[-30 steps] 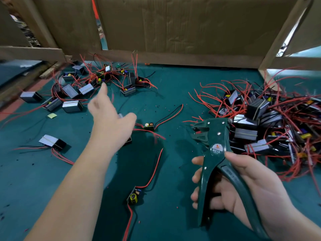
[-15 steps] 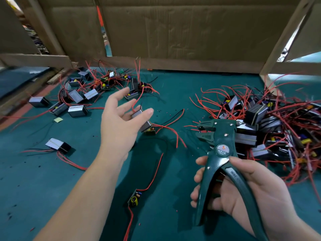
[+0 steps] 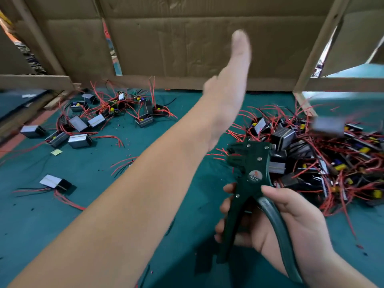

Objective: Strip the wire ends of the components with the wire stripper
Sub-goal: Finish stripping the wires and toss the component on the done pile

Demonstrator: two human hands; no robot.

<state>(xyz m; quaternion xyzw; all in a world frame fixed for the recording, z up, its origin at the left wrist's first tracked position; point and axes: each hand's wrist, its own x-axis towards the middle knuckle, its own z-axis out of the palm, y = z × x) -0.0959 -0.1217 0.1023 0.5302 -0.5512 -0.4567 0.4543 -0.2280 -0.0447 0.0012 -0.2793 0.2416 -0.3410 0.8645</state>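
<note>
My right hand grips the handles of the dark green wire stripper, jaws pointing up and left over the green mat. My left hand is stretched far forward and to the right, fingers straight, blurred and holding nothing. A blurred grey component shows just above the right pile of boxy components with red wires. A second, looser group of components lies at the back left.
One component with red and black wires lies alone at the left. A small yellow-green scrap is near it. Cardboard walls and wooden battens close off the back.
My left arm has swung from the left-centre across to the right and upward, fingers now straight. A blurred component has appeared over the right pile. The stripper has barely moved.
</note>
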